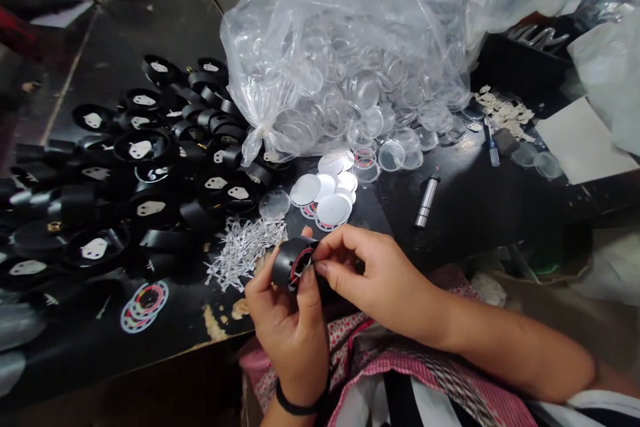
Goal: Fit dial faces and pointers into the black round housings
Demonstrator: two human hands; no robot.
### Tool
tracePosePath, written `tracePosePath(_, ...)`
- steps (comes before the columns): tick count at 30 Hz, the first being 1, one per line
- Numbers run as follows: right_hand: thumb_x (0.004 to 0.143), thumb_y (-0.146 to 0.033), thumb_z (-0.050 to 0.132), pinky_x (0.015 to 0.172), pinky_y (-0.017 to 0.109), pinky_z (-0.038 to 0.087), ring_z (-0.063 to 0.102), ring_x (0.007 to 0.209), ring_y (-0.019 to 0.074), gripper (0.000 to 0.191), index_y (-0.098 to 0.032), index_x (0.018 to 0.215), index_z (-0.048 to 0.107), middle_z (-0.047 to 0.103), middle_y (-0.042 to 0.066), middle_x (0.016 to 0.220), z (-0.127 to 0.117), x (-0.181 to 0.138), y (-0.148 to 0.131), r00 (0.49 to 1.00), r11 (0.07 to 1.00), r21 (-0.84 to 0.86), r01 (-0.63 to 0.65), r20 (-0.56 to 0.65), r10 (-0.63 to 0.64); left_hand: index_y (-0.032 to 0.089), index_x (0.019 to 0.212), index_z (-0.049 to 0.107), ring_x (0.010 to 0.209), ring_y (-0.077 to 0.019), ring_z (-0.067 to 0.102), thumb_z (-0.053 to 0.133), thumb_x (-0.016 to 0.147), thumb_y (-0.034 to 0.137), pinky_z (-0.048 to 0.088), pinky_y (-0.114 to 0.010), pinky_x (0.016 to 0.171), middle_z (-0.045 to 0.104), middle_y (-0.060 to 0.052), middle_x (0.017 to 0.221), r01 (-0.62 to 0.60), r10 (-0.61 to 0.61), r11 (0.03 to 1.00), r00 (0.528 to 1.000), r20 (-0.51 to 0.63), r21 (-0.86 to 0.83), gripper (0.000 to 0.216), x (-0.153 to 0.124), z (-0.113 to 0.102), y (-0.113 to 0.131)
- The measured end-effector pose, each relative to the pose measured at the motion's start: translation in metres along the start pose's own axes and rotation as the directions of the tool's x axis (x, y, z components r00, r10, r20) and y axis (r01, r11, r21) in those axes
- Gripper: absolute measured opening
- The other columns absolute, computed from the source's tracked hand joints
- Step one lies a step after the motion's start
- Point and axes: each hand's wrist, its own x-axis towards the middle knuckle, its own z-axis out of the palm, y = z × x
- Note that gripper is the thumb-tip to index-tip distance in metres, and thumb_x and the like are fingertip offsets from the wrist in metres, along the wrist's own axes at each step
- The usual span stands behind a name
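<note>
My left hand [293,327] is wrapped around a black round gauge case [286,263], tilted so its open face turns to the right. Inside the case shows a dial with a red and white scale [300,259]. The fingertips of my right hand [353,267] are pinched together at the rim of that face; whatever lies between them is too small to make out. Just left of the case is a heap of thin silvery gauge pointers [245,250]. Behind my hands lies a pile of round dial plates [327,193], mostly white side up.
Many black gauge cases [145,147] crowd the table's left side. A big plastic bag [350,47] of clear round lenses [367,90] stands at the back. To the right lie a metal cylinder tool [427,201], a screwdriver [493,150] and small white plates [505,110]. Printed dials [145,305] rest near the front edge.
</note>
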Motion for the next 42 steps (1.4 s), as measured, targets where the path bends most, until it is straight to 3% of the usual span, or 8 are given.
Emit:
tracePosePath(4, 0.087, -0.014, 0.058, 0.062, 0.022, 0.043, 0.053, 0.066, 0.0097, 0.008, -0.018, 0.091, 0.064, 0.063, -0.002, 0.079, 0.003, -0.001, -0.001, 0.996, 0.995, -0.079, 0.061, -0.054, -0.065, 0.028, 0.114, 0.052, 0.12, -0.0223, 0.063, 0.062, 0.092, 0.024, 0.049, -0.04, 0.103, 0.064, -0.002, 0.122, 0.033, -0.034, 0.999, 0.999, -0.025, -0.026, 0.025, -0.001, 0.003, 0.005)
tracePosePath(9, 0.086, -0.014, 0.059, 0.062, 0.022, 0.044, 0.055, 0.066, 0.0096, 0.007, -0.018, 0.09, 0.062, 0.063, -0.002, 0.078, 0.003, 0.0, -0.001, 0.999, 1.0, -0.013, 0.028, -0.027, -0.028, 0.029, 0.115, 0.052, 0.12, -0.0223, 0.063, 0.064, 0.091, 0.025, 0.049, -0.039, 0.103, 0.064, -0.002, 0.122, 0.045, -0.045, 0.999, 0.999, -0.015, 0.016, 0.027, 0.0, 0.002, 0.008)
tracePosePath(16, 0.087, -0.018, 0.059, 0.061, 0.021, 0.045, 0.054, 0.064, 0.0085, 0.002, -0.017, 0.088, 0.061, 0.062, -0.003, 0.078, 0.003, 0.001, -0.001, 1.0, 0.999, 0.036, 0.015, -0.009, -0.015, 0.025, 0.108, 0.054, 0.104, -0.0184, 0.068, 0.066, 0.089, 0.027, 0.053, -0.031, 0.093, 0.065, 0.0, 0.11, 0.033, -0.027, 0.996, 0.997, -0.07, 0.087, 0.022, 0.004, -0.001, 0.008)
tracePosePath(24, 0.084, -0.016, 0.059, 0.063, 0.023, 0.046, 0.056, 0.067, 0.0095, 0.004, -0.018, 0.087, 0.06, 0.062, -0.003, 0.078, 0.004, 0.002, 0.0, 0.999, 0.997, 0.068, -0.039, 0.032, 0.037, 0.026, 0.107, 0.052, 0.108, -0.0211, 0.068, 0.067, 0.088, 0.024, 0.052, -0.037, 0.097, 0.062, 0.0, 0.112, 0.009, -0.005, 0.997, 0.999, -0.052, 0.077, 0.024, 0.004, -0.001, 0.008)
tracePosePath(28, 0.083, -0.016, 0.059, 0.067, 0.024, 0.048, 0.057, 0.07, 0.0102, 0.005, -0.017, 0.088, 0.06, 0.062, -0.002, 0.079, 0.006, 0.002, 0.002, 0.997, 0.991, 0.108, -0.073, 0.042, 0.068, 0.025, 0.108, 0.054, 0.107, -0.0183, 0.068, 0.066, 0.089, 0.022, 0.051, -0.033, 0.097, 0.065, 0.001, 0.111, 0.004, 0.002, 0.993, 0.999, -0.051, 0.114, 0.024, 0.006, -0.001, 0.008)
tracePosePath(35, 0.083, -0.02, 0.06, 0.069, 0.023, 0.047, 0.057, 0.072, 0.01, 0.004, -0.018, 0.086, 0.06, 0.062, -0.002, 0.079, 0.008, 0.003, 0.005, 0.995, 0.982, 0.159, -0.102, 0.034, 0.098, 0.021, 0.107, 0.059, 0.094, -0.0169, 0.073, 0.069, 0.084, 0.017, 0.057, -0.028, 0.083, 0.07, 0.0, 0.103, -0.204, 0.214, 0.964, 0.976, -0.039, 0.172, 0.025, 0.012, -0.004, -0.003)
tracePosePath(38, 0.082, -0.021, 0.061, 0.068, 0.023, 0.048, 0.057, 0.071, 0.0099, 0.005, -0.017, 0.086, 0.059, 0.062, -0.003, 0.079, 0.008, 0.002, 0.005, 0.992, 0.974, 0.189, -0.126, 0.041, 0.12, 0.023, 0.109, 0.059, 0.098, -0.0183, 0.072, 0.069, 0.086, 0.018, 0.057, -0.03, 0.086, 0.069, 0.0, 0.106, -0.143, 0.147, 0.982, 0.989, -0.026, 0.125, 0.025, 0.01, -0.006, -0.005)
tracePosePath(42, 0.084, -0.02, 0.062, 0.069, 0.023, 0.049, 0.058, 0.072, 0.0097, 0.004, -0.017, 0.086, 0.06, 0.062, -0.002, 0.079, 0.006, 0.002, 0.004, 0.995, 0.974, 0.201, -0.101, 0.03, 0.097, 0.026, 0.11, 0.059, 0.107, -0.0225, 0.069, 0.069, 0.088, 0.028, 0.055, -0.038, 0.094, 0.068, -0.002, 0.112, 0.035, -0.035, 0.997, 0.999, -0.001, 0.074, 0.024, 0.009, -0.01, 0.0)
